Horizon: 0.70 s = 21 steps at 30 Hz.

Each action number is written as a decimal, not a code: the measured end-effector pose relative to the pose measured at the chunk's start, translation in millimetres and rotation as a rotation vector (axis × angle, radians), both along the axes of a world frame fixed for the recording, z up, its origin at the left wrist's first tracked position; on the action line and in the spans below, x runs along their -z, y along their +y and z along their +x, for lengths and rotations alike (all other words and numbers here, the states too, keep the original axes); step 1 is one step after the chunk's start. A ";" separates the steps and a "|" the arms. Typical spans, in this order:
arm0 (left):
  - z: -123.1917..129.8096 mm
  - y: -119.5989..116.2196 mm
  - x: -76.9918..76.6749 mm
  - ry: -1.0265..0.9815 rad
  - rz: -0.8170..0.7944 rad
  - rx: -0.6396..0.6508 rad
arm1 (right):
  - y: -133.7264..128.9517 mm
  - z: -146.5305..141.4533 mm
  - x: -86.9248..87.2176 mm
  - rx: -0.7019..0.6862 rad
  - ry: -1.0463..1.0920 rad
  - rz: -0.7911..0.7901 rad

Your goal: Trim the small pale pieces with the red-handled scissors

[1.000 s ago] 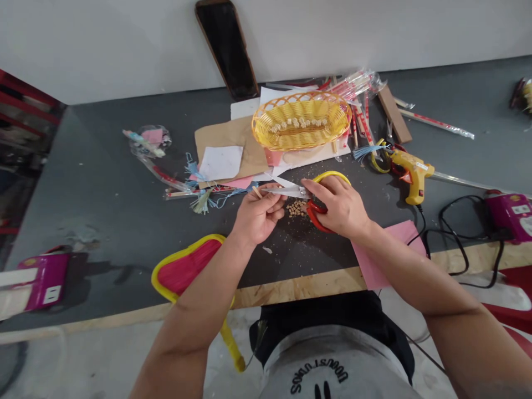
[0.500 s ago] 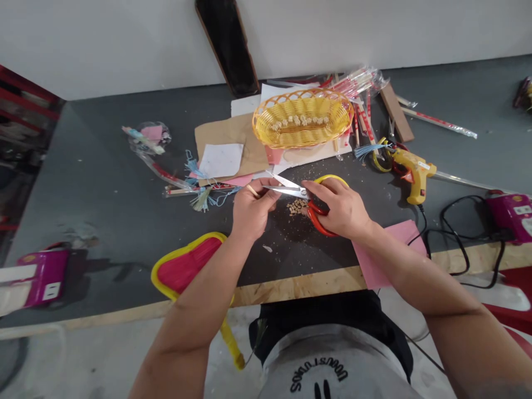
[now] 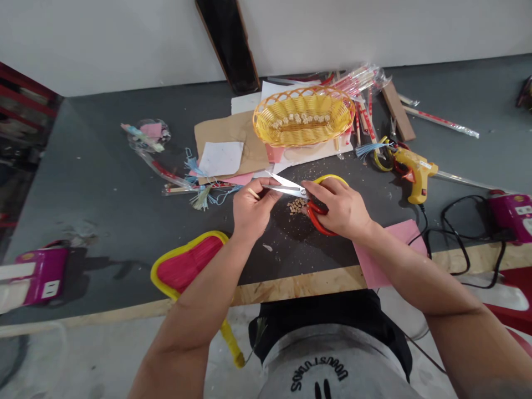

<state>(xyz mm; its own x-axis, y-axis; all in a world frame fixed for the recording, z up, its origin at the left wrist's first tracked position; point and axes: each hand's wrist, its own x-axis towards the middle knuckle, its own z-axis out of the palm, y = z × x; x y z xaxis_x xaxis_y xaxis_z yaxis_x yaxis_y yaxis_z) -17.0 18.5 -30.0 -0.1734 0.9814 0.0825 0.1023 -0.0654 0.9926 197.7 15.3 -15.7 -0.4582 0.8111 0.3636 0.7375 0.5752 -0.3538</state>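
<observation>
My right hand [image 3: 343, 208] grips the red and yellow handles of a pair of scissors [image 3: 318, 216], whose parted blades point left. Between the fingers of my left hand [image 3: 252, 209] is a thin wooden stick [image 3: 252, 193], its far end at the blades. Small cut wooden pieces [image 3: 296, 206] lie in a pile on the dark tabletop, just below the scissors. Behind both hands stands a yellow woven basket [image 3: 305, 136] with small pale flower-like pieces in it.
A yellow glue gun [image 3: 419, 173] and its cable lie at the right, near pink paper [image 3: 393, 246]. Cardboard [image 3: 226, 130], tassels [image 3: 202, 198] and wrapped sticks [image 3: 440, 121] surround the basket. A red-and-yellow fan-like object [image 3: 187, 266] lies beside my left forearm.
My hands and the scissors have barely moved. The stick in my left hand looks slightly shifted, and the view has moved a little.
</observation>
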 end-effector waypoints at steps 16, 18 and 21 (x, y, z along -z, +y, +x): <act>5.8 -1.4 2.6 -0.108 0.032 -0.038 | -6.1 -3.8 -7.5 0.068 -0.133 0.122; 7.0 -1.6 -0.5 -0.169 0.013 -0.019 | -7.2 -3.6 -7.4 0.073 -0.123 0.121; 7.9 -1.1 -7.3 -0.259 -0.033 0.005 | -6.8 -2.7 -6.8 0.073 -0.074 0.073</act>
